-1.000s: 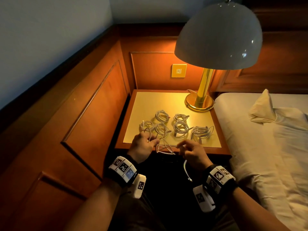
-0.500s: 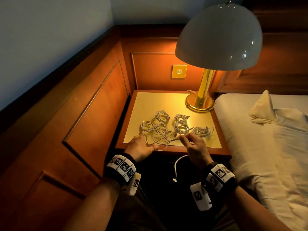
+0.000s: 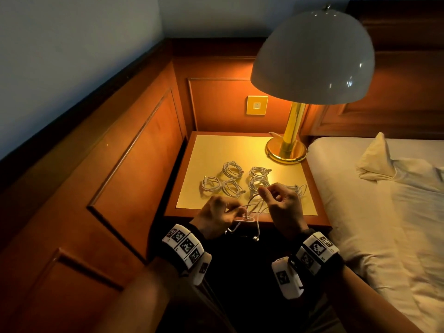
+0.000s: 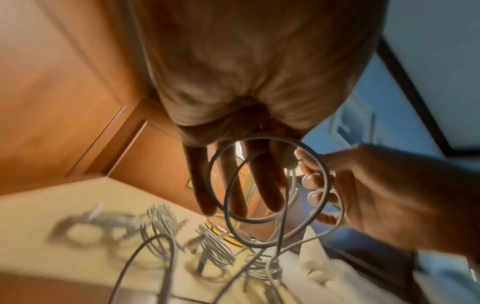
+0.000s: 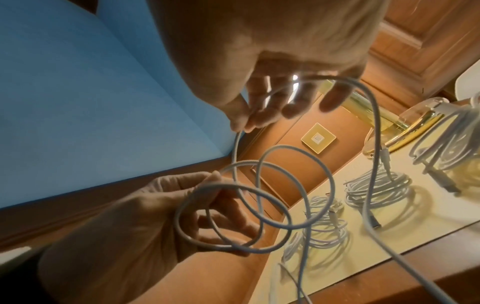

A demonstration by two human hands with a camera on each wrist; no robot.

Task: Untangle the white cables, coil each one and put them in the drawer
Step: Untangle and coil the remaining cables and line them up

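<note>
Both hands work one loose white cable (image 3: 249,213) over the front edge of the nightstand (image 3: 228,150). My left hand (image 3: 236,212) grips a few finished loops (image 5: 179,216) between thumb and fingers. My right hand (image 3: 264,192), a little higher and farther in, pinches the running strand (image 5: 236,144) between thumb and forefinger. The cable's free end (image 3: 255,237) hangs in front of the nightstand. Several coiled white cables (image 3: 231,169) lie in two rows on the yellow top. The front of the nightstand is dark, and no drawer shows.
A brass lamp (image 3: 286,150) with a white dome shade (image 3: 312,56) stands at the nightstand's back right. A bed (image 3: 384,212) with white sheets is close on the right. Wood panelling (image 3: 132,164) runs along the left and behind, with a switch plate (image 3: 257,105).
My right hand has risen and moved in over the coils, drawing the strand up. The left hand has stayed at the front edge, holding the loops. The hanging tail is shorter.
</note>
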